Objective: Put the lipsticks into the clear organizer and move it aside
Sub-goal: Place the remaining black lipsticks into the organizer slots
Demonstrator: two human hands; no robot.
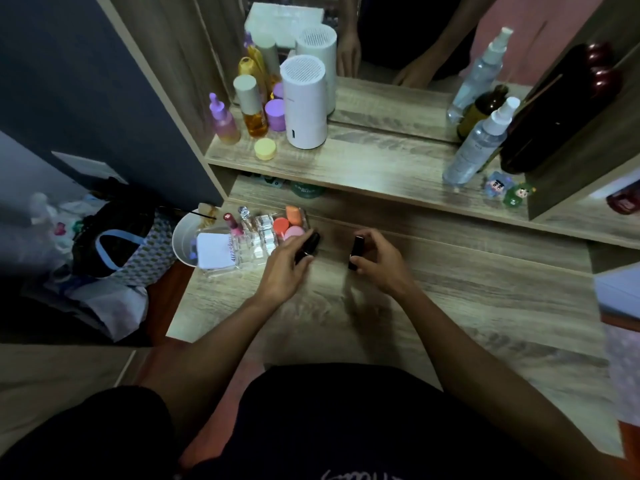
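Observation:
A clear organizer [258, 249] stands at the left end of the wooden tabletop [450, 306]. It holds a pink lipstick [232, 223], a white compact, and orange and pink sponges [289, 224]. My left hand [285, 268] is closed around a black lipstick [310, 244] right beside the organizer's right edge. A little to the right, my right hand [379, 263] grips another black lipstick [356, 252], held upright just above the tabletop.
A raised shelf [363, 164] behind carries a white cylinder device [304, 102], purple and amber bottles [251, 109] and spray bottles [479, 143]. A mirror stands at the back. A white bin [183, 237] and bags lie left of the table.

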